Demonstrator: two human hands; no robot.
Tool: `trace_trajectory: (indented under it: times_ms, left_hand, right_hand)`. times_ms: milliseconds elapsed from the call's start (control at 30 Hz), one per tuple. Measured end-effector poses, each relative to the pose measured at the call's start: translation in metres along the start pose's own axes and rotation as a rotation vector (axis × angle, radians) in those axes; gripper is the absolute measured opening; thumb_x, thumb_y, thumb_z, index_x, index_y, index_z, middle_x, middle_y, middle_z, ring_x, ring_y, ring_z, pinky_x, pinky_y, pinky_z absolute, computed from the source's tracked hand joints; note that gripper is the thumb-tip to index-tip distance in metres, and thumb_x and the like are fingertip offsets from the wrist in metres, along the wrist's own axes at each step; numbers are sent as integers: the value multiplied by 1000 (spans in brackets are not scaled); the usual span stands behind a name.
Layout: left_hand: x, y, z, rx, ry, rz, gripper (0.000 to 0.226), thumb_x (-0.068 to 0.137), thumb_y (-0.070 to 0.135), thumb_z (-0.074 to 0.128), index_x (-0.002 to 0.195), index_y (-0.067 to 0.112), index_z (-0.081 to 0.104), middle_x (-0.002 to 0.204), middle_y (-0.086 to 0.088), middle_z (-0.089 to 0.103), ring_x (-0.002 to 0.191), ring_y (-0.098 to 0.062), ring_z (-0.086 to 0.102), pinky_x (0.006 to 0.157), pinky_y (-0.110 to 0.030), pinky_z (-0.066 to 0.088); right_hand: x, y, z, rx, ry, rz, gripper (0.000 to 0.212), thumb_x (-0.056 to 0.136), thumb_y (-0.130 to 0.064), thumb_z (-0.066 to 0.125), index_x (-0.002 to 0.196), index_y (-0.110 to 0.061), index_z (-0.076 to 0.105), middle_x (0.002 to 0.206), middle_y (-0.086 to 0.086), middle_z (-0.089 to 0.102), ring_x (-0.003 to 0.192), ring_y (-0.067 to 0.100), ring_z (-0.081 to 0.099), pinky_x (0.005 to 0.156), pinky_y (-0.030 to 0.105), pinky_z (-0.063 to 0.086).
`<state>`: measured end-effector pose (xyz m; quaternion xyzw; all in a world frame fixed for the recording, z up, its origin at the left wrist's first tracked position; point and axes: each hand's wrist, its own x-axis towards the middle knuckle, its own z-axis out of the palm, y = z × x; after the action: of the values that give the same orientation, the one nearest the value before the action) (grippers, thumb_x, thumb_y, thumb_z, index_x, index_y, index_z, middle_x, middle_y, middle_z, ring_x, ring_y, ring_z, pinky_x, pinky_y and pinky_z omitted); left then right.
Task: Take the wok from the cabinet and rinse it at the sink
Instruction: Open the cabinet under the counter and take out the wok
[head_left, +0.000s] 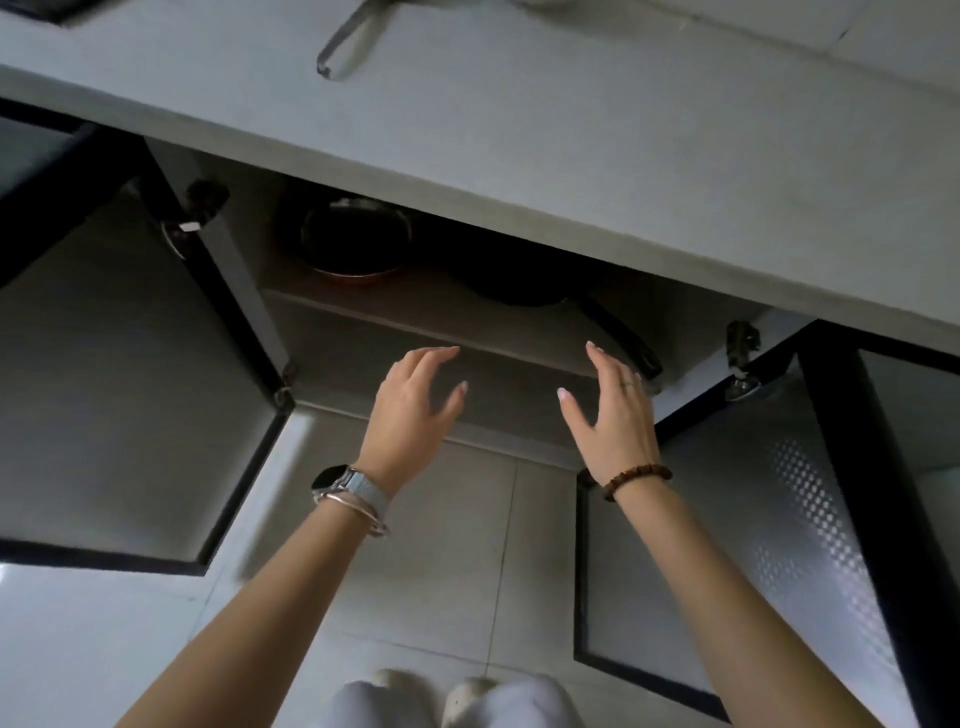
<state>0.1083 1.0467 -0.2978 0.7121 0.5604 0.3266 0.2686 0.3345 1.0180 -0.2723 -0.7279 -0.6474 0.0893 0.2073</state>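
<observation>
Wok (515, 280) lies inside cabinet (415, 314), just beyond right hand (618, 415).

Metal-handled utensil (347, 41) on the countertop (571, 156); tiled floor (441, 561) below.

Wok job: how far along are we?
Done: left door and right door stand open. In hand: left hand and right hand reach empty toward the wok on its shelf. Left: grip it, lift it out, rinse it.
</observation>
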Motion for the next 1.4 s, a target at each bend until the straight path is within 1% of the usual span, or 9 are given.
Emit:
trace_trajectory:
  times_ms: [167,367,667,933,1033,1133,1200,1267,1400]
  left_hand:
    - [31,-34,65,-24,-13,34,42,93,30,59,133,20,54,129,2,55,119,-15,49,101,-17,26]
    - [65,-65,134,-140,-23,52,40,95,32,56,133,19,52,132,2,53,124,-14,47,104,-30,39]
    - [102,-87,203,-221,0,165,34,96,29,54,128,18,55,126,0,56,121,-15,50,102,-29,40]
    - [118,-83,233,-364,-43,129,32,98,24,52,127,12,57,125,1,58,115,-10,53,91,-16,40]
    - [122,-72,242,-532,-76,14,28,98,22,52,123,12,58,112,4,62,104,-8,57,80,-5,42]
    - [132,-58,249,-817,-178,-156,22,99,21,50,114,9,58,104,-7,67,100,-21,65,95,-31,52]
    - [138,-45,250,-1089,-292,-305,21,101,20,46,102,3,58,81,-12,64,78,-25,67,83,-41,57]
    - [147,-35,250,-1202,-285,-439,24,99,22,48,90,2,57,61,-9,55,55,-20,61,56,-34,59]
    - [161,-28,244,-1264,-285,-549,26,95,21,55,105,-3,58,81,-15,69,59,-23,68,45,-27,54]
  right_hand:
    - [21,42,49,23,61,13,63,93,-37,55,148,-17,32,148,5,41,137,21,35,114,39,29]
    - [48,92,98,-12,178,27,62,93,-37,55,147,-16,33,147,6,42,136,21,36,111,31,25]
    - [109,151,116,-310,247,169,66,93,-37,54,147,-8,32,150,19,34,139,34,30,120,44,12]
    - [133,148,118,-355,215,255,49,90,-31,58,135,-13,48,129,16,51,112,36,54,86,42,49]
    - [138,138,119,-150,82,302,42,88,-29,61,127,-15,54,112,11,65,92,29,66,73,37,57]
    - [143,124,120,447,-136,469,25,88,-19,65,106,-3,62,72,6,70,50,13,63,45,23,52]
    - [142,113,121,779,-315,579,15,91,-17,62,83,-4,62,54,1,64,36,6,54,38,17,46]
    - [139,104,127,1089,-440,646,25,96,-17,53,71,-9,53,44,-2,55,29,4,45,32,13,39]
    - [135,93,142,1276,-425,635,31,97,-15,44,67,-16,39,39,-5,41,25,3,31,28,12,24]
